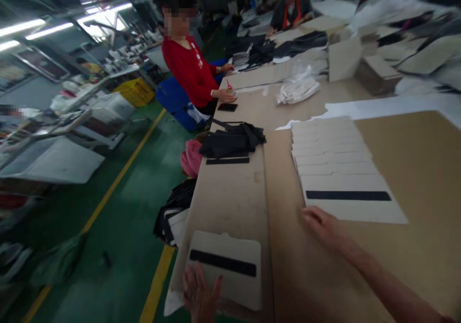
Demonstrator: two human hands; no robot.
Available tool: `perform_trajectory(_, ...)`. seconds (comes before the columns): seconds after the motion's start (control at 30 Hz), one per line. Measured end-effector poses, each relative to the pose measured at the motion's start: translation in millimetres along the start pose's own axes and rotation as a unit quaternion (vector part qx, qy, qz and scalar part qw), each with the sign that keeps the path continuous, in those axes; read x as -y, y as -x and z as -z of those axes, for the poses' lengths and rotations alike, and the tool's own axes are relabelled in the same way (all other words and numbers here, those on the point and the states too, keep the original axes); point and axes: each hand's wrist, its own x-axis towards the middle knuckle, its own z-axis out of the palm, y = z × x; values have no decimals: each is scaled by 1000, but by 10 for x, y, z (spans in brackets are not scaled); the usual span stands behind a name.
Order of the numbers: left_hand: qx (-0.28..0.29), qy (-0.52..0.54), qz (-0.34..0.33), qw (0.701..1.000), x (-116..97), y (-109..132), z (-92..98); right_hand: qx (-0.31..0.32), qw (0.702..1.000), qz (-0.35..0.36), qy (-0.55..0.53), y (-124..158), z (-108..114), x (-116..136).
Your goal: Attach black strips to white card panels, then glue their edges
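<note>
My left hand lies flat with fingers spread on the near edge of a white card panel that carries a black strip. This panel sits at the table's near left corner. My right hand reaches forward, fingers loosely stretched, its tips touching the near left corner of the lowest white panel in an overlapping row of several panels. That lowest panel also bears a black strip. Both hands hold nothing.
A brown cardboard sheet covers the long table. A pile of black fabric and a loose black strip lie further up. A person in red works at the table's left side beside a phone. The green floor is on the left.
</note>
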Motion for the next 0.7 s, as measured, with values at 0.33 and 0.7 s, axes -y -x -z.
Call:
perform_trajectory(0.33, -22, -23, -13, 999, 85, 93, -52, 126, 991, 39, 33, 649, -1517, 821)
perform_trajectory(0.7, -35, -9, -17, 999, 115, 101, -83, 95, 991, -46, -82, 970, -1810, 1009)
